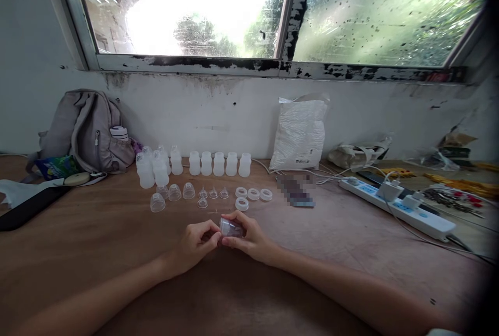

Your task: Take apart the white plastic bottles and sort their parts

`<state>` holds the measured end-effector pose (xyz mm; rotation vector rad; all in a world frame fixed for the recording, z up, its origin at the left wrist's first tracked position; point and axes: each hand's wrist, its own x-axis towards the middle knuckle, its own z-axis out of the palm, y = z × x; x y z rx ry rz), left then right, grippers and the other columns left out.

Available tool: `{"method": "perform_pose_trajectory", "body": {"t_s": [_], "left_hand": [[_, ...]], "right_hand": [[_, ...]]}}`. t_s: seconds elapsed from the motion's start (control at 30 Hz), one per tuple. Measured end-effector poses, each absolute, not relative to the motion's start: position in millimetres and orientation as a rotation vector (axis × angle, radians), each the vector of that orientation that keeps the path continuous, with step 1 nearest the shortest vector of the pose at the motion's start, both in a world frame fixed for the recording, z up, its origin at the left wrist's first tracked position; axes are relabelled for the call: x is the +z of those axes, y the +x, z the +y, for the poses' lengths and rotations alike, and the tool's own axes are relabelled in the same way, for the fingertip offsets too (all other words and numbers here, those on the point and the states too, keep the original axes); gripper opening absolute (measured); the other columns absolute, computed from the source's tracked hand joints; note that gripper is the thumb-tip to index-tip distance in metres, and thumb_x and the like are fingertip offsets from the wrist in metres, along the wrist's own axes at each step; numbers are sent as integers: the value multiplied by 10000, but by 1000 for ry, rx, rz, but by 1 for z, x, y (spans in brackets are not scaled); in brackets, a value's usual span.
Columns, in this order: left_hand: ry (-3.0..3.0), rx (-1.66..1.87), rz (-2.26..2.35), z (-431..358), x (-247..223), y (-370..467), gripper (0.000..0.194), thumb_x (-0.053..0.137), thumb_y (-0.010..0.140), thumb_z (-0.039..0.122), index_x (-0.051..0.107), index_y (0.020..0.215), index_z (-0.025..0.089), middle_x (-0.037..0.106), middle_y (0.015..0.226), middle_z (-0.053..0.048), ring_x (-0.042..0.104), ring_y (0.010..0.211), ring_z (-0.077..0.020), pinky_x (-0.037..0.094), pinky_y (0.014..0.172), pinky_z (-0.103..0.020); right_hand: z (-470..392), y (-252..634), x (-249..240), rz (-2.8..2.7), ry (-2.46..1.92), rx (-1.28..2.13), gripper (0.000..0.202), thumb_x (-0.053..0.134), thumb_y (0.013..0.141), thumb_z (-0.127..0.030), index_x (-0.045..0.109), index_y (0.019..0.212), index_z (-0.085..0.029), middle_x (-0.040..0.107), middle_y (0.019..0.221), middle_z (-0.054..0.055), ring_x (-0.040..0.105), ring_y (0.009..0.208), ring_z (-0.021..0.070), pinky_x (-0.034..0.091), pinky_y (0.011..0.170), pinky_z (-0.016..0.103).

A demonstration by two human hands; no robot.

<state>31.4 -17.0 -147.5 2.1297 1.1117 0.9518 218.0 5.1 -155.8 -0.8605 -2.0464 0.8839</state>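
Left hand (194,246): its thumb and finger are pinched together at one end of the clear cup; I can't tell if they grip its edge.
Right hand (255,240): its fingers are curled around the clear cup, pinching its sides.
Clear cup (231,228): on its side in the hands, near the white rings (253,194).
Slips: the cup looks smooth, so a loose pinch could let it drop and roll.
Bumps: a reaching hand could knock the rings or the small clear tips (213,193), just behind.
Falls: the white bottles (219,164) stand close together, so one push might tip a few.
Counter (331,284): brown, flat and scuffed, with a power strip (397,208) on the right.
Room: a white wall (195,102) with dirty marks, a gray backpack (86,136) on the left, and a bright window with a peeling frame (187,63).
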Motion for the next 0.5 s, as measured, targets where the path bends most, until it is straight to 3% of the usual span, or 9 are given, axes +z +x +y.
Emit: {"method": "perform_pose_trajectory", "body": {"t_s": [0.2,0.3,0.5], "left_hand": [[1954,903,979,-10,-146,34,187,432,798,276,559,799,139,566,691,1,542,589,-102,433,573,-194],[1867,923,953,-8,-148,36,233,427,810,333,555,825,138,569,744,-13,551,599,-107,452,585,-208],[1922,874,993,-13,-146,33,271,420,818,377,545,766,143,583,701,-19,549,627,-122,437,592,-215]], "right_hand": [[6,217,-154,-2112,-739,782,342,631,706,-316,522,1009,-201,534,960,43,512,900,171,400,798,281],[6,216,-153,-2133,-728,745,413,614,720,-315,479,1097,-213,496,1068,64,477,995,185,378,861,302],[6,217,-157,-2071,-888,937,366,524,783,-395,489,1074,-175,592,843,29,536,726,140,430,657,249]]}}
